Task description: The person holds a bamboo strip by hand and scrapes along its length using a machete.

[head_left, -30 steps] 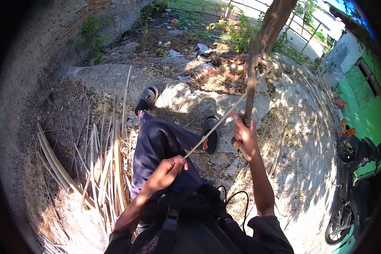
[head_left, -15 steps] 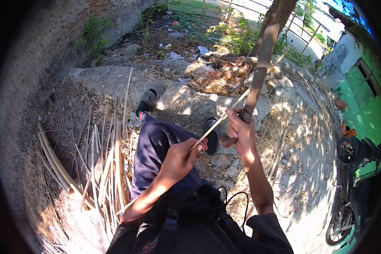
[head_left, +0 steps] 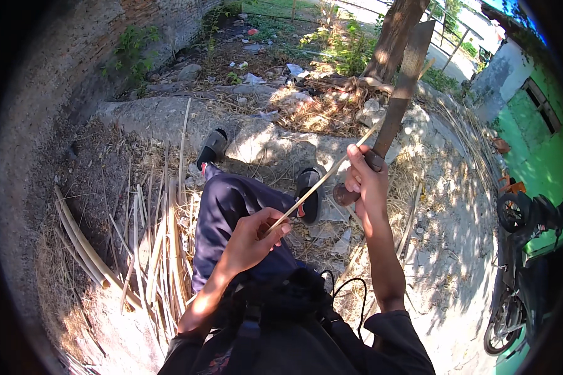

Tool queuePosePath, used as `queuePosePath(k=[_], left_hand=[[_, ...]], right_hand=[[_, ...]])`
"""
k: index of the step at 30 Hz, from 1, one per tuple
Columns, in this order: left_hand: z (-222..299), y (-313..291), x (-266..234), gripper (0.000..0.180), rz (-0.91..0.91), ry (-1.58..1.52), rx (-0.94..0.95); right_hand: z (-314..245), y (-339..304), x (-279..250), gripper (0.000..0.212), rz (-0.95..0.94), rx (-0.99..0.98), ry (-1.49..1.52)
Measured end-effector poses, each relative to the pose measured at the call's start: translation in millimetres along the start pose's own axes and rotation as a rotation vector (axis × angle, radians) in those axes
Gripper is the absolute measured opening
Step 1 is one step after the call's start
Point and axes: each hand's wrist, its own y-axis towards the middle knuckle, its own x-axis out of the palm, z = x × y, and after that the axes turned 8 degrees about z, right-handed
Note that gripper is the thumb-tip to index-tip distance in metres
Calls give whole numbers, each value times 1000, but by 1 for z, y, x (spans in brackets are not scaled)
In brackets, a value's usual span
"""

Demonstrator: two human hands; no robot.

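A thin pale bamboo strip slants up and to the right in front of my legs. My left hand is closed around its near end, fingers curled. Further out, my right hand grips the dark handle of a machete, and the handle's rounded end sticks out to the left of the palm. The blade points up and away, tilted slightly right. The right thumb and index finger are against the strip, which passes behind the blade near its base; its far part is largely hidden there.
Several bamboo strips and split lengths lie on the ground at left. A tree trunk rises beyond the machete. On the right, a motorcycle stands by a green wall. My sandalled feet rest by a stone ledge.
My hands have moved apart: the left has drawn back toward me, the right has shifted up and right. The machete has moved right with it, and the strip has slid nearer to me.
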Motion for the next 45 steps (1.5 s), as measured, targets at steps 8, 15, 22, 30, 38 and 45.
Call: queuePosePath(k=[8,15,22,30,38,45], left_hand=[[-7,6,-5,40,-162,-176,-41],[-4,32,-4,42,-343,-524,-432],[9,30,10,42,-399,-518,-361],[-9,27,21,39,-109,-88,88],[-19,33,17,42,-132,-20,154],[-14,29,16,42,-117,-44,178]], right_hand=[[23,-1,-15,19,-31,55,38],[62,-7,-42,16,-166,-560,-611],[63,-17,-35,23,-380,-816,-985],[69,-21,-25,22,-422,-819,-983],[69,-24,-26,26,-465,-867,-1036],[68,-29,-21,22,-457,-799,-1050]])
